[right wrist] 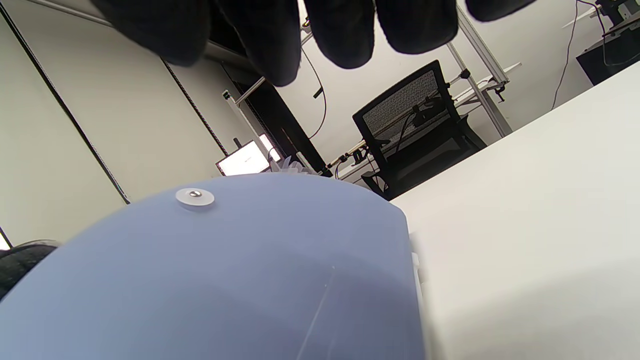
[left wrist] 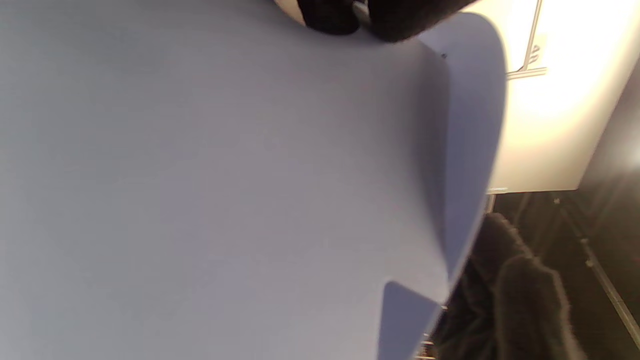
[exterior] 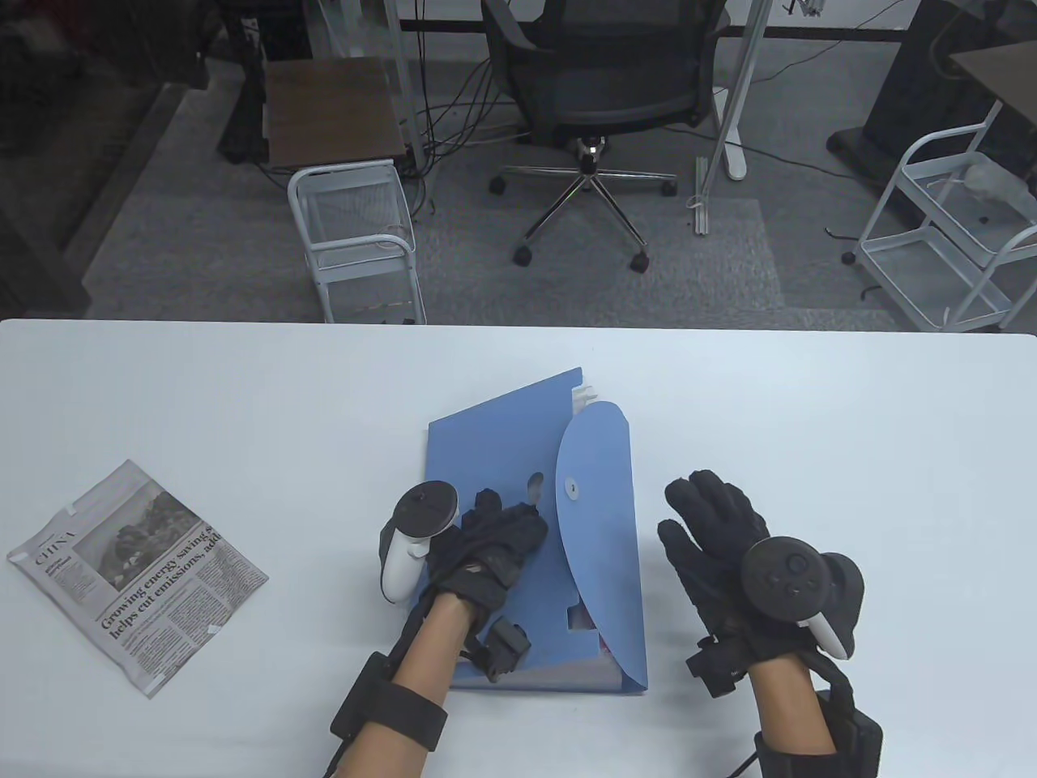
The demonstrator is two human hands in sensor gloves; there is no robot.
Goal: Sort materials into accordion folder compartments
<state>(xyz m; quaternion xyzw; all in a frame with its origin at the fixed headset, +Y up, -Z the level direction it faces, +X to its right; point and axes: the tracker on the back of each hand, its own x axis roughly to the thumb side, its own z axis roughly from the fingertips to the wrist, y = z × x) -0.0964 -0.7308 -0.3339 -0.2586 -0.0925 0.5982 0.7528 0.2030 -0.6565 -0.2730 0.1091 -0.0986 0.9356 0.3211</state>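
A blue accordion folder [exterior: 486, 454] lies flat in the middle of the table, its rounded flap [exterior: 599, 519] with a white snap button [exterior: 572, 488] standing half raised. The flap also shows in the right wrist view [right wrist: 225, 280]. My left hand [exterior: 502, 535] rests palm down on the folder's front panel, which fills the left wrist view [left wrist: 225, 190]. My right hand [exterior: 713, 519] is open, fingers spread, just right of the flap and apart from it. A folded newspaper [exterior: 138, 567] lies at the table's left.
The white table [exterior: 810, 421] runs to a far edge, with an office chair [exterior: 599, 89] and two white wire carts [exterior: 356, 235] [exterior: 948, 227] on the floor behind it.
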